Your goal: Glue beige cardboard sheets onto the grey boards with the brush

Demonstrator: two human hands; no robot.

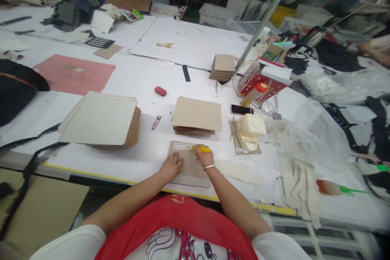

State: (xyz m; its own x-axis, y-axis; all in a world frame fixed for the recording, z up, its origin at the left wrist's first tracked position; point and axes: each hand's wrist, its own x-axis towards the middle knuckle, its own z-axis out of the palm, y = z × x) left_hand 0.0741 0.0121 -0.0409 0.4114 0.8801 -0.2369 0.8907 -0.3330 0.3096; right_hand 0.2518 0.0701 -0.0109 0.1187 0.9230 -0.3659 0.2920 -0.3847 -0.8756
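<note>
A tan card piece with a slotted template on it lies at the table's near edge. My left hand rests flat on its left part, fingers stretched out, pressing it down. My right hand is closed around a yellow-handled tool, whose tip points left along the slots at the card's top. A silver bangle circles my right wrist. Just beyond the card sits a stack of tan cards.
A larger stack of pale boards lies to the left, pink thread snips and a red eraser-like lump between. To the right are a phone, a cream plastic jug, clear plastic bags and paper scraps. A pink sheet lies far left.
</note>
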